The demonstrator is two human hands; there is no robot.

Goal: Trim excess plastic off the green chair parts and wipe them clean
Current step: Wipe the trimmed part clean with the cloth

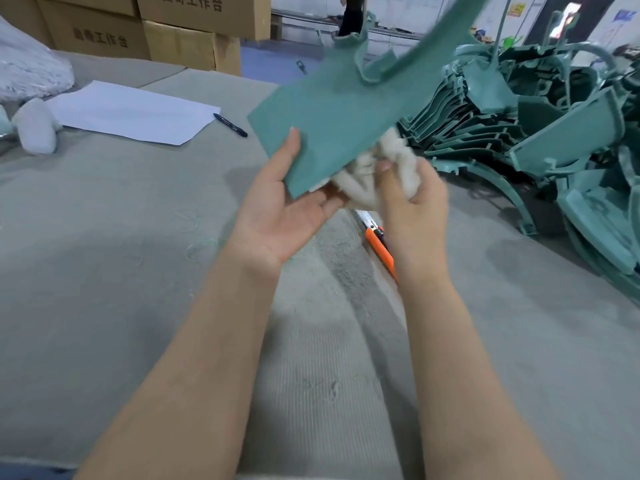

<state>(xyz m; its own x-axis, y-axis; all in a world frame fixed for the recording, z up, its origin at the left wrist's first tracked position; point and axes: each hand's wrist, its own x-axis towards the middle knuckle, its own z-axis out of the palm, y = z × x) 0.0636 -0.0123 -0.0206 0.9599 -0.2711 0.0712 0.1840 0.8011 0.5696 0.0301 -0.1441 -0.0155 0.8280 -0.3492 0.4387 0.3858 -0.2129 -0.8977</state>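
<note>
Head camera: pinching the near corner of the flat green moulded-plastic chair part [339,109] with the left hand [284,209], thumb lying on the top face and straight fingers backing it from underneath. Holding it tilted in the air above the grey ribbed fabric table cover [104,271], with the far curved end blurring out of detail.

Clenching a crumpled white fluffy cloth [391,150] in the right hand [412,202], fingers curled round the wad, and pressing it against the near right edge and underside of the part. Judging by this, wiping rather than trimming, and leaving the orange-handled utility knife [381,247] lying on the cover just below the right wrist, touched by neither hand.

Probably handling as light and stiff, with a smooth face that may be a little slippery under dry fingers. Likely twisting somewhat when gripped at one corner only. Better taking hold across the flat end, thumb above and fingers below, and staying off the ribbed, notched upper end, where leftover flash could be sharp.

Noting to the right a heaped pile of more green chair parts [519,133] touching one another. Noting to the left a white paper sheet [131,112] with a black pen [230,125] just beside its corner, and behind them stacked brown cardboard boxes [173,39].
</note>
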